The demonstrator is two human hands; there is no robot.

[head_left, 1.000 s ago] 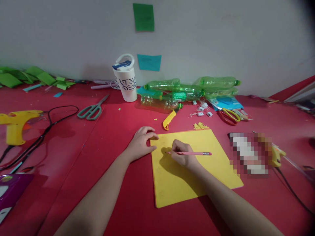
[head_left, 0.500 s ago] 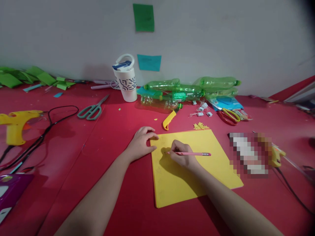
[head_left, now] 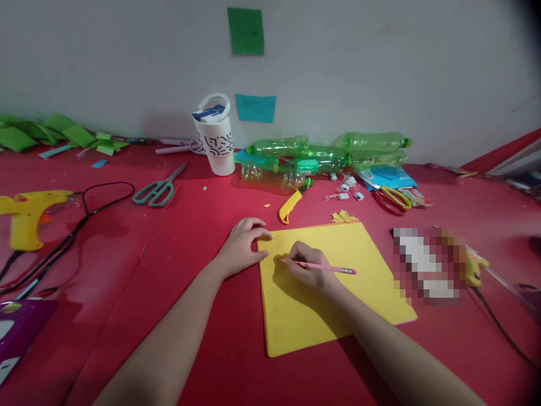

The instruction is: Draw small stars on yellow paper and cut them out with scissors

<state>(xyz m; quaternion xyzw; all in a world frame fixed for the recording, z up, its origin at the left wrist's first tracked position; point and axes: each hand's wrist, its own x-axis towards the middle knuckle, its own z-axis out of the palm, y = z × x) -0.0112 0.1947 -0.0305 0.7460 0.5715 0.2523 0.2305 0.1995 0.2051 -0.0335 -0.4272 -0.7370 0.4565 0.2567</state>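
Note:
My right hand (head_left: 310, 268) is closed round a pink pencil (head_left: 333, 268), whose tip meets a stack of yellow paper (head_left: 367, 293) near its upper left. Faint pencil marks show along the left part of the top sheet. At the sheet's left edge rests my left hand (head_left: 245, 245), fingers apart, thumb and fingertips touching the paper's border, with nothing held. Small yellow paper stars (head_left: 344, 216) lie in a heap just beyond the sheet's top edge. A yellow-handled cutter (head_left: 289, 207) lies on the red table above the paper.
Green plastic bottles (head_left: 325, 158) lie along the wall beside a white tumbler (head_left: 220, 146). Grey scissors (head_left: 158, 189) and a yellow glue gun (head_left: 27, 214) with its black cord are on the left. Red-and-yellow-handled scissors (head_left: 393, 200) and another glue gun (head_left: 475, 268) lie right.
My right hand has shifted slightly left on the paper, and the pencil's eraser end has tilted lower. My left hand stays in place.

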